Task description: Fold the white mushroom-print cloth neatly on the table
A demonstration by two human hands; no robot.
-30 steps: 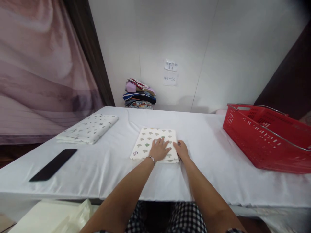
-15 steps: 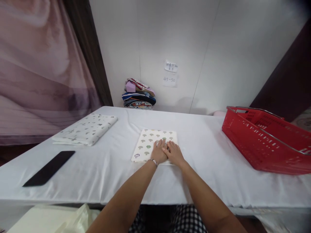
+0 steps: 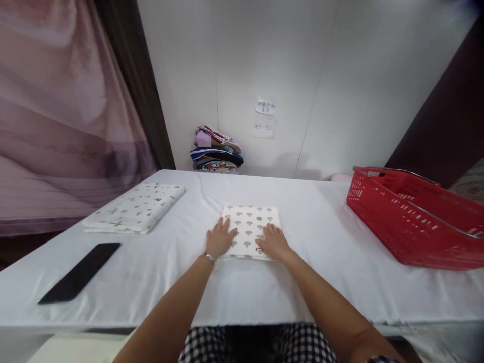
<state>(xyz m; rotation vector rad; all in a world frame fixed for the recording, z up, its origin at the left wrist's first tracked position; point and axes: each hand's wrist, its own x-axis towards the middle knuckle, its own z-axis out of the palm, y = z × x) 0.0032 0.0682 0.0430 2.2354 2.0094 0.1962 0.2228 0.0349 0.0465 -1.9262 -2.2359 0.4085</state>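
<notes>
A folded cream cloth with a mushroom print point(image 3: 251, 227) lies flat on the white-covered table point(image 3: 325, 272) straight ahead. My left hand point(image 3: 220, 238) rests palm down on the cloth's near left corner, fingers spread. My right hand point(image 3: 274, 242) presses flat on its near right corner. Neither hand grips anything. A thin bracelet circles my left wrist.
A second folded white patterned cloth point(image 3: 136, 206) lies at the far left. A black phone point(image 3: 80, 272) sits near the left front edge. A red plastic basket point(image 3: 412, 217) stands at the right. A stack of folded clothes point(image 3: 217, 150) sits by the back wall.
The cloth looks narrower than a second ago. My hands, side by side near its right part before, have slid apart to its two near corners.
</notes>
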